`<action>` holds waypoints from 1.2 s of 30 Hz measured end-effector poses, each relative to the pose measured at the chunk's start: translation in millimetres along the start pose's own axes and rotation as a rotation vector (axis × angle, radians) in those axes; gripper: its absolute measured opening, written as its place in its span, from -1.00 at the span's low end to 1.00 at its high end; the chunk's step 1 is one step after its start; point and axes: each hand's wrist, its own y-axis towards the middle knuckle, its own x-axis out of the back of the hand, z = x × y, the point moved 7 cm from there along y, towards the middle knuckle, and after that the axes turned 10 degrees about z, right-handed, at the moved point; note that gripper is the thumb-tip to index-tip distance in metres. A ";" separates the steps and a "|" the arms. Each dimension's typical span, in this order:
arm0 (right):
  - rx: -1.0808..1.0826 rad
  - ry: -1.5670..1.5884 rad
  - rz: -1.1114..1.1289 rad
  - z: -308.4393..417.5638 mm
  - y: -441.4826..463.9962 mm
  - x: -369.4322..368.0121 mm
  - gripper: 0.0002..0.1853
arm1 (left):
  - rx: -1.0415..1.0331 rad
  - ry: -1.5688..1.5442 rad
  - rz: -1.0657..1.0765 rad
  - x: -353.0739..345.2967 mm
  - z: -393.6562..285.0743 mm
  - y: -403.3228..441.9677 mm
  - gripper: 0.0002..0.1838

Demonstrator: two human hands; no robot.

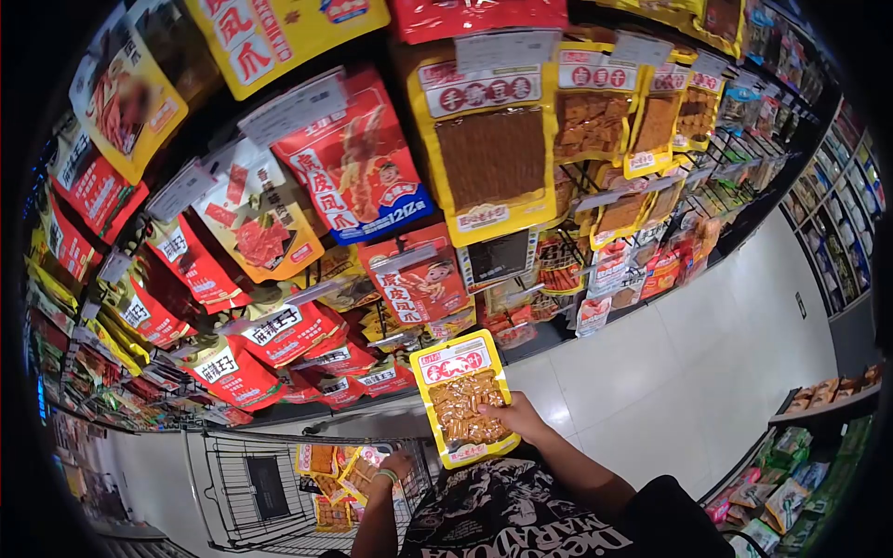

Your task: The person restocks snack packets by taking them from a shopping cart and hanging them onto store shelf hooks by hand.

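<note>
A yellow snack packet (pixel 458 377) is held before the printed shirt (pixel 502 511) by the right hand (pixel 517 418), its thumb laid across the front, fingers hidden behind. The left hand (pixel 398 463) is seen near packets (pixel 361 474) in the cart (pixel 267 486); its grip cannot be told.

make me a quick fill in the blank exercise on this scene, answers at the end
The person's ____ hand holds up a packet.
That packet's outer edge is ____.
The hand wearing a wristband is the ____ one.
The shirt with white print is ____.

Missing words: right; yellow; left; black.
</note>
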 end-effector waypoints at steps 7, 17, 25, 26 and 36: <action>0.035 0.133 -0.060 15.7 -44.6 57.7 -0.68 | -0.051 -0.319 -0.132 -120.1 -21.6 67.0 -0.74; 0.043 0.229 -0.189 21.7 -100.6 154.1 -0.67 | 0.596 -0.450 -0.738 -40.1 -2.1 -6.9 -0.47; 0.181 0.253 -0.264 48.6 -118.9 184.7 -0.68 | 0.941 -0.308 -1.074 -37.2 -2.5 -48.2 -0.52; 0.193 0.239 -0.259 53.0 -118.1 187.7 -0.67 | 1.003 -0.233 -0.931 -35.3 0.0 -48.5 -0.44; 0.220 0.145 -0.276 99.5 -110.2 220.9 -0.70 | 0.933 -0.206 -0.294 -7.5 23.2 -8.4 -0.55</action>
